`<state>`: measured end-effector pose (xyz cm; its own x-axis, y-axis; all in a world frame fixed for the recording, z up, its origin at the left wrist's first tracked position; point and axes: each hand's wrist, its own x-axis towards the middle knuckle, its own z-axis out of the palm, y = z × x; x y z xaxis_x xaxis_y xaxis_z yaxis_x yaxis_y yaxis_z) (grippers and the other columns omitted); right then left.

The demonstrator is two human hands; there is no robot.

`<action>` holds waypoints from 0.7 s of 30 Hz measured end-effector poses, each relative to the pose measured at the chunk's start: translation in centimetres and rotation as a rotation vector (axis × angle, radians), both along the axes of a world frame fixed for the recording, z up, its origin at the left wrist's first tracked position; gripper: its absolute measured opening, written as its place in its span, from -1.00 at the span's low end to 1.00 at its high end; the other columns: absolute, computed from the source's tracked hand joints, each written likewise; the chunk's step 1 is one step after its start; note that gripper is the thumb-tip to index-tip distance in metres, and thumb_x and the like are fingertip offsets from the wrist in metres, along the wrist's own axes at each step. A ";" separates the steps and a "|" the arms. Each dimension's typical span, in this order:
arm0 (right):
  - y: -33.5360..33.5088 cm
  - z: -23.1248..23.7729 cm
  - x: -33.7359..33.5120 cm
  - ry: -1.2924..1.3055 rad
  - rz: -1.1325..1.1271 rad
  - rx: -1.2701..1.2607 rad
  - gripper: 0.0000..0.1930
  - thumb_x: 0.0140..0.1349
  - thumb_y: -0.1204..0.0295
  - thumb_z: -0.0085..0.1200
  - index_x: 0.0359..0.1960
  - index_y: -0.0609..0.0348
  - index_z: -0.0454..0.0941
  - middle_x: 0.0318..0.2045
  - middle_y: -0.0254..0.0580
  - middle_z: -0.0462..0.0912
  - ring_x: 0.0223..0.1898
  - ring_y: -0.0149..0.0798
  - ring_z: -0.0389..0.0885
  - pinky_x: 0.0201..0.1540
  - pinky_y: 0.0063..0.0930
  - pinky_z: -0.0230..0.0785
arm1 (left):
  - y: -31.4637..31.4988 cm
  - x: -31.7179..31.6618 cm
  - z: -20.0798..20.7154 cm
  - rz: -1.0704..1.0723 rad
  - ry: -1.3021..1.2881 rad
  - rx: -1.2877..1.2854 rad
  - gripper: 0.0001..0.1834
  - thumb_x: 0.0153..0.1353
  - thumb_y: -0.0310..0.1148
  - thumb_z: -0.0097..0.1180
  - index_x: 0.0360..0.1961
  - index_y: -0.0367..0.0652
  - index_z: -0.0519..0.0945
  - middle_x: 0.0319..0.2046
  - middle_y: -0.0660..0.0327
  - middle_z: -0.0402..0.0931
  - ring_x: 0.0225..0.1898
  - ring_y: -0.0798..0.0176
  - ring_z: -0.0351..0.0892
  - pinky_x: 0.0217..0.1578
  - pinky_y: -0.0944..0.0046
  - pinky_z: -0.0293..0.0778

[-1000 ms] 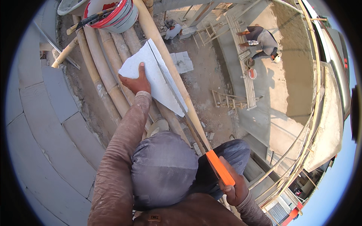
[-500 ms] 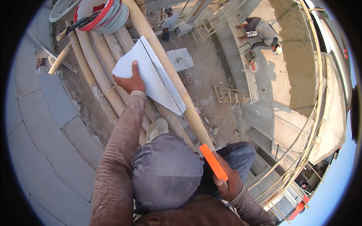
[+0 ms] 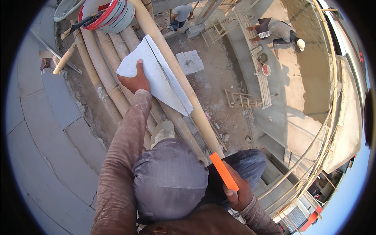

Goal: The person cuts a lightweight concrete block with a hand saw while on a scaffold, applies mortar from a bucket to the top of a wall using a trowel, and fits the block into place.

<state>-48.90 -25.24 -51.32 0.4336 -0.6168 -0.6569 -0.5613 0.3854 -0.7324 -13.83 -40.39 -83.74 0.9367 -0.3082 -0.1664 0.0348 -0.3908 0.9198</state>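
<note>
Clock from view centre. White block [image 3: 150,84] sits at 11, flat on the bamboo poles [image 3: 113,92]; its long straight edge lies along the thick pole [image 3: 201,119]. Dark slot [image 3: 167,76] runs 11 to 5 through it, leaving a narrow strip on the 2 o'clock side.

Left hand [image 3: 136,81] at 10: grip spread, thumb and forefinger apart, pressing on the wide part. Other fingertips hidden, so can't tell if they hook the edge. Right hand [image 3: 239,192] at 5: grip clamped round the orange handle [image 3: 224,171], near the blue-clad knee [image 3: 246,162]. Can't make out a blade from here.

Looks like a sawing step. To do it well: keep left palm weight where it is, clear of the slot, so the block can't rock on the round poles. Handle sits roughly on the slot's line extended; hold that line, wrist straight, long even strokes, light pressure. Twist would likely bind the blade or snap the strip. Ease off near the finish: strip has little visible holding it, and there's a drop past the thick pole with people [image 3: 182,16] below at 12. Watch handle-to-knee clearance on the pull.
</note>
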 end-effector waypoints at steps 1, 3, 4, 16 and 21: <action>0.8 1.6 -1.1 0.039 -0.017 0.030 -0.21 0.46 -0.05 -0.06 0.48 0.36 0.15 0.35 0.33 0.39 0.32 0.22 0.49 0.34 -0.19 0.34 | 0.0 -1.3 -0.5 -0.005 -0.001 0.013 0.06 0.09 -0.14 0.54 0.42 -0.30 0.10 0.27 -0.14 0.21 0.32 -0.13 0.33 0.38 -0.05 0.34; 1.4 3.1 -1.3 0.074 -0.018 0.060 -0.21 0.47 -0.06 -0.09 0.48 0.37 0.15 0.36 0.32 0.39 0.32 0.19 0.50 0.33 -0.19 0.35 | -0.1 -1.5 -0.2 0.038 0.004 0.028 -0.08 0.10 -0.24 0.54 0.33 -0.33 0.22 0.21 -0.09 0.38 0.23 -0.05 0.46 0.31 0.03 0.41; 0.8 2.1 -0.9 0.060 -0.009 0.043 -0.22 0.47 -0.05 -0.09 0.48 0.36 0.15 0.34 0.31 0.41 0.30 0.20 0.52 0.32 -0.18 0.37 | -0.2 -1.7 0.0 0.057 0.006 0.034 -0.15 0.10 -0.28 0.54 0.28 -0.35 0.27 0.18 -0.06 0.46 0.18 -0.01 0.53 0.27 0.07 0.44; 2.2 -1.3 -0.9 0.048 -0.033 -0.055 -0.15 0.43 -0.17 -0.09 0.44 0.38 0.23 -0.03 0.13 0.60 -0.03 0.04 0.66 0.09 -0.27 0.46 | -0.2 -1.0 0.0 0.003 0.006 -0.052 -0.15 0.13 -0.27 0.52 0.27 -0.36 0.24 0.18 -0.07 0.48 0.17 0.03 0.54 0.26 0.11 0.46; 2.1 1.0 -1.7 0.082 -0.039 0.055 -0.18 0.44 -0.09 -0.06 0.47 0.37 0.15 0.31 0.29 0.46 0.25 0.17 0.57 0.30 -0.22 0.41 | -0.3 -2.2 0.5 -0.017 0.049 -0.040 -0.12 0.14 -0.25 0.52 0.29 -0.36 0.21 0.18 -0.09 0.47 0.19 0.02 0.53 0.27 0.12 0.45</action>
